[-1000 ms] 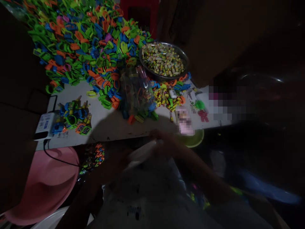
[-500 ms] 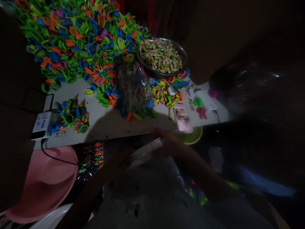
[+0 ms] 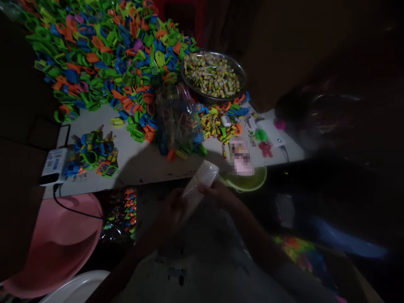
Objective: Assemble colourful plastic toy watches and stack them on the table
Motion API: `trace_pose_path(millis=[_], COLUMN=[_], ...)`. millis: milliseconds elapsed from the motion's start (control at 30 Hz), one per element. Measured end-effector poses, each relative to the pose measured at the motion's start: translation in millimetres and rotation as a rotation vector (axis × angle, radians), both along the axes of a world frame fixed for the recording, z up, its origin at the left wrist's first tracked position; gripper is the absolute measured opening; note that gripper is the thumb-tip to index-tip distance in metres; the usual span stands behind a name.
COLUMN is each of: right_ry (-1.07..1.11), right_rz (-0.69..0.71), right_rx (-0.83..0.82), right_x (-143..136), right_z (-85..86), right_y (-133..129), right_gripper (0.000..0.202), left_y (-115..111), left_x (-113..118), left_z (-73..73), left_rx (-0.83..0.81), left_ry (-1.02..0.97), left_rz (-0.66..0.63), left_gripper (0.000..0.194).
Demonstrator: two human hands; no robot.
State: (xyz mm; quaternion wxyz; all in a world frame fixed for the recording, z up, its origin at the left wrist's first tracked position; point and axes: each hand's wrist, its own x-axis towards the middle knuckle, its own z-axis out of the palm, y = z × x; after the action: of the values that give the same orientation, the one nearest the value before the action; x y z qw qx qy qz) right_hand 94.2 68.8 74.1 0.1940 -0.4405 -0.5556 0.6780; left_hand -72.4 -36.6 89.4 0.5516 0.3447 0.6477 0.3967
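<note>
A flat, whitish, glossy bundle of plastic bags (image 3: 205,173) slants up and away from me, in front of the table's near edge. My left hand (image 3: 176,206) is closed around its lower left side. On its right side, my right hand (image 3: 214,191) grips it with the thumb lying on top. Both hands are dark, and some fingers are hidden. Just beyond, on the table, stands a clear plastic bag (image 3: 178,113) with colourful toy watches in it. Loose small yellow-wrapped candies (image 3: 214,124) lie right of that bag.
A big heap of toy watches (image 3: 104,54) covers the table's far left. Behind the candies stands a metal bowl (image 3: 241,86) of wrapped pieces. A white power bank (image 3: 54,166) with a cable sits left, above a pink basin (image 3: 72,227). A green basin (image 3: 252,183) is below the table edge.
The bundle has swung from a flatter slant to a steeper one, its far end now higher over the table edge. My right hand has shifted lower along it.
</note>
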Motion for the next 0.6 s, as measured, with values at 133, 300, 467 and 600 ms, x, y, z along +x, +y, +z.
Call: trace_pose_path(millis=[133, 300, 467, 600], right_ry=[0.031, 0.188, 0.256, 0.302], right_rz=[0.056, -0.089, -0.231, -0.173], right_rx=[-0.037, -0.018, -0.087, -0.24], right_x=[4, 3, -18, -33], right_z=[-6.5, 0.0, 27.6, 40.6], right_y=[14, 28, 33, 30], right_gripper=[0.053, 0.07, 0.052, 0.047], left_y=[9, 16, 10, 27], left_x=[10, 14, 9, -2], left_z=[-7.4, -15.1, 0.0, 13.2], left_rx=[0.002, 0.004, -0.03, -0.002], left_ry=[0.022, -0.071, -0.242, -0.276], left_rz=[0.08, 0.166, -0.055, -0.08], left_gripper=[0.034, 0.036, 0.044, 0.05])
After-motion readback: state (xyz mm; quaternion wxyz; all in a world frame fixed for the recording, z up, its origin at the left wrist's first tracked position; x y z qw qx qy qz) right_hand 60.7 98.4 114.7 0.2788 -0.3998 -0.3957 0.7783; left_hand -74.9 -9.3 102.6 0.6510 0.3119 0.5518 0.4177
